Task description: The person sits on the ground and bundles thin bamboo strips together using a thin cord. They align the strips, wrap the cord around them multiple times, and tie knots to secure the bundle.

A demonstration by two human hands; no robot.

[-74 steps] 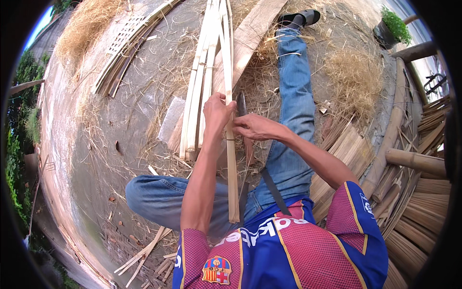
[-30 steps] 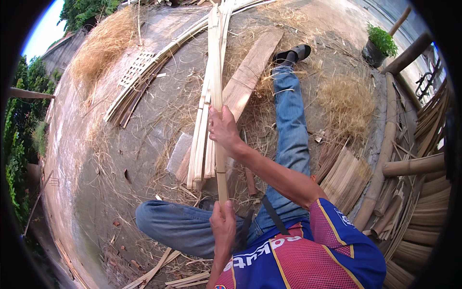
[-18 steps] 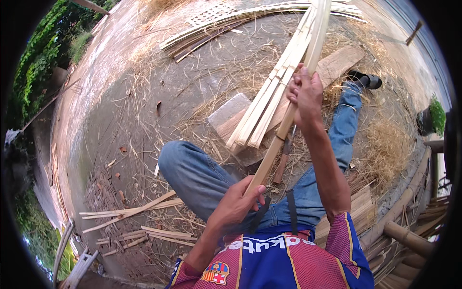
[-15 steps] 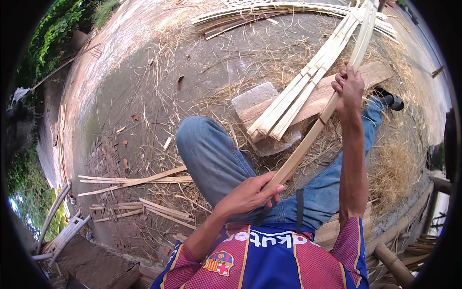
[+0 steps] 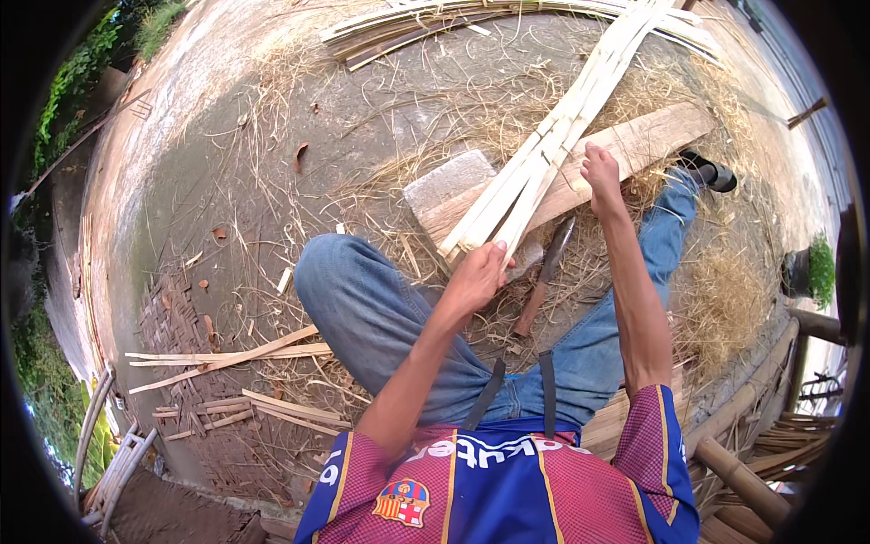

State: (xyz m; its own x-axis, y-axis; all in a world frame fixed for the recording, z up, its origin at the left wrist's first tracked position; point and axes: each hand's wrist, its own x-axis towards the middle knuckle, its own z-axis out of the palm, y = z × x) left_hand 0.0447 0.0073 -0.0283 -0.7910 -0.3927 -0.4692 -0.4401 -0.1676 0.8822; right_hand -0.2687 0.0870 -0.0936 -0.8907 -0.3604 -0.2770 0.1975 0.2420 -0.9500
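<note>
I sit on the ground with my legs in blue jeans stretched out. A bundle of pale split bamboo strips (image 5: 553,136) lies slanted across a wooden plank (image 5: 652,136) and a grey block (image 5: 444,181). My left hand (image 5: 480,272) grips the near end of a bamboo strip at the bundle's lower end, thumb on top. My right hand (image 5: 601,172) pinches the same strip farther up, over the plank. A long knife (image 5: 544,276) with a wooden handle lies on the ground between my hands, touched by neither.
Dry straw covers the concrete around the plank. More long strips (image 5: 435,23) lie at the far edge. Short offcuts (image 5: 227,358) rest on a woven mat (image 5: 199,408) at my left. Bamboo poles (image 5: 743,471) are stacked at my right.
The strip I held raised in both hands has come down onto the bundle. My right hand slid along it to the plank. The view has swung left.
</note>
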